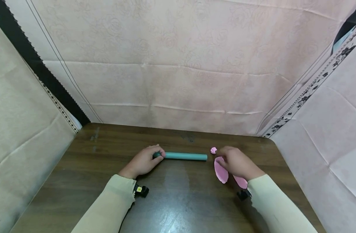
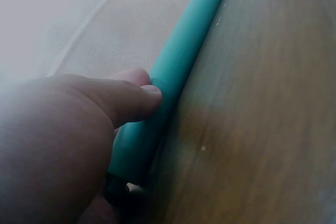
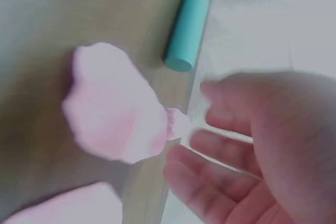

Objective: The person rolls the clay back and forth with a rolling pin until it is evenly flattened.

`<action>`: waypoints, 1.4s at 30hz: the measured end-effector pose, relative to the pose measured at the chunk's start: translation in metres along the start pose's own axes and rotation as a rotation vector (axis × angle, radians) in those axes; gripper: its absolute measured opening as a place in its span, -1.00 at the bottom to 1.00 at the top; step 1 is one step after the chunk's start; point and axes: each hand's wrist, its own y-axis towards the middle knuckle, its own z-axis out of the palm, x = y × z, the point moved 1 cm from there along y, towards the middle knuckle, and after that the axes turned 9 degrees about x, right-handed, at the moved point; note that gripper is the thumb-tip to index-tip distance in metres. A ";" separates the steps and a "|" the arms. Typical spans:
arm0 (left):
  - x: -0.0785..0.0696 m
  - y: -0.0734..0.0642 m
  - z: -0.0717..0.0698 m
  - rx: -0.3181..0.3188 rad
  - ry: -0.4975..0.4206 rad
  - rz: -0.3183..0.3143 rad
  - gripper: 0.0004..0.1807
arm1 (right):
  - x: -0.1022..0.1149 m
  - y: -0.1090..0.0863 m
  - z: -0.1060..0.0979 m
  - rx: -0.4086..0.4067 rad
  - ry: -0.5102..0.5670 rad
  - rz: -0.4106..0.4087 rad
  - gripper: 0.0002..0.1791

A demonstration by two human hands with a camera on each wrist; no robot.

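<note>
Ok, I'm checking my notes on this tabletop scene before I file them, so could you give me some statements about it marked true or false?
1. The left hand grips the teal rod near one end. True.
2. One flat pink piece and another flat pink piece are by the right hand. True.
3. The right hand also grips the rod. False: it is apart from the rod.
4. The small crumpled lump is blue and beside the left hand. False: the small crumpled lump is pink and near the right hand.
5. The tabletop has a wood-grain look. True.
</note>
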 end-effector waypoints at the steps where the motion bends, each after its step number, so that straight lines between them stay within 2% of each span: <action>1: 0.000 0.000 0.000 0.000 0.000 0.000 -0.95 | -0.001 0.008 -0.001 -0.010 0.014 0.013 -0.81; 3: 0.001 -0.001 0.000 0.000 0.000 0.002 -0.96 | -0.004 0.023 0.000 -0.026 0.027 0.038 -0.71; 9: 0.000 -0.002 -0.001 0.002 0.005 0.002 -0.93 | -0.009 0.054 0.012 0.014 0.080 0.167 -0.63; 14: 0.000 0.000 -0.001 0.002 0.002 0.009 -0.92 | -0.008 0.060 0.015 0.024 0.083 0.201 -0.67; 17: 0.000 0.001 0.000 0.003 0.008 0.014 -0.95 | 0.003 0.056 0.011 -0.015 0.094 0.197 -0.71; 20: 0.000 0.001 0.000 0.001 0.006 0.018 -0.97 | 0.023 0.053 0.005 -0.083 0.144 0.163 -0.72; 24: 0.001 0.001 0.000 -0.006 -0.006 0.015 -0.95 | 0.062 0.049 0.007 -0.146 0.258 0.064 -0.70; 27: 0.001 0.001 0.000 -0.007 -0.006 0.011 -0.94 | 0.089 0.045 0.021 -0.132 0.341 -0.007 -0.69; 30: 0.001 0.000 0.000 -0.007 -0.006 0.010 -0.95 | 0.109 0.045 0.042 -0.082 0.390 -0.060 -0.69; 35: 0.002 0.001 -0.001 -0.004 -0.006 0.016 -0.96 | 0.122 0.047 0.072 -0.009 0.424 -0.091 -0.74; 42: 0.002 0.001 -0.001 -0.009 0.014 0.018 -0.96 | 0.122 0.049 0.090 -0.006 0.428 -0.067 -0.85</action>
